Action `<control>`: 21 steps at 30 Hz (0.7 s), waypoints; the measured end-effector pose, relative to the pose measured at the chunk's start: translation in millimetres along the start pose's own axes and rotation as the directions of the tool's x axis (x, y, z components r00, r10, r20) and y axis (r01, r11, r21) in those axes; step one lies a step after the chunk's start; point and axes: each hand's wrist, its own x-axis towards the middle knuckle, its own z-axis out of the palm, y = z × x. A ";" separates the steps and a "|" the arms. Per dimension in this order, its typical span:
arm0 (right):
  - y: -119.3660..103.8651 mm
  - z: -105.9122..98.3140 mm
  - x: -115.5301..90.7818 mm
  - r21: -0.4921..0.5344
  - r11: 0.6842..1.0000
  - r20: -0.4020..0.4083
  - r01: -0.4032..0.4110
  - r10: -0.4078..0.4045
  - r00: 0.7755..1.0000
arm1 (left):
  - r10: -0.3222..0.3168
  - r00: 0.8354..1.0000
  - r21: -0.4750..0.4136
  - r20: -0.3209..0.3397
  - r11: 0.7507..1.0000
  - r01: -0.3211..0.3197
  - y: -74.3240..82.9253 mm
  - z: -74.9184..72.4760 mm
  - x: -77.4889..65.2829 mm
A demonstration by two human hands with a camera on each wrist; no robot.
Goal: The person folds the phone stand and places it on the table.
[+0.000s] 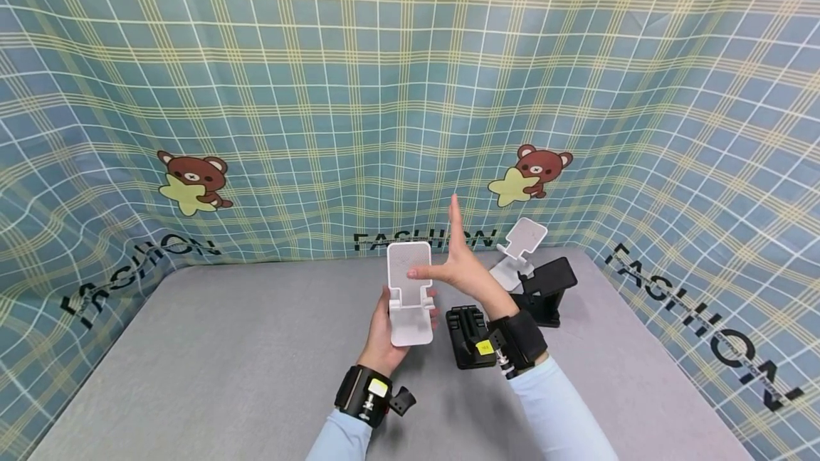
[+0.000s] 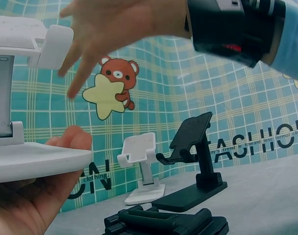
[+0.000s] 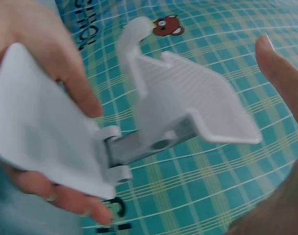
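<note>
A white phone stand is held up over the table by my left hand, which grips its base from below. In the right wrist view, the fingers wrap the edges of the base, and the stand's arm and ridged cradle are unfolded. My right hand is spread beside the stand with nothing in it. Its thumb points left, overlapping the cradle in the head view, while its other fingers point away.
To the right are a folded black phone stand, an unfolded black phone stand and, behind it, a second white phone stand. They rest on the grey table. A checked curtain with bears surrounds the table's back and sides.
</note>
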 end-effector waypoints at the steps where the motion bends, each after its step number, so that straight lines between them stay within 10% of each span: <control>1: 4.2 2.0 0.5 0.009 1.000 0.032 -0.007 0.006 0.999 | 0.004 1.000 0.002 -0.002 1.000 -0.004 -0.2 -0.2 -0.3; 10: 27.5 21.7 2.3 0.174 0.983 0.257 -0.064 0.017 0.966 | 0.002 0.998 -0.005 -0.060 1.000 -0.002 0.2 -0.5 0.8; 21: 32.9 30.7 -1.6 0.179 0.980 0.284 -0.084 0.030 0.958 | 0.005 0.999 -0.007 -0.040 1.000 -0.005 0.4 -2.4 0.8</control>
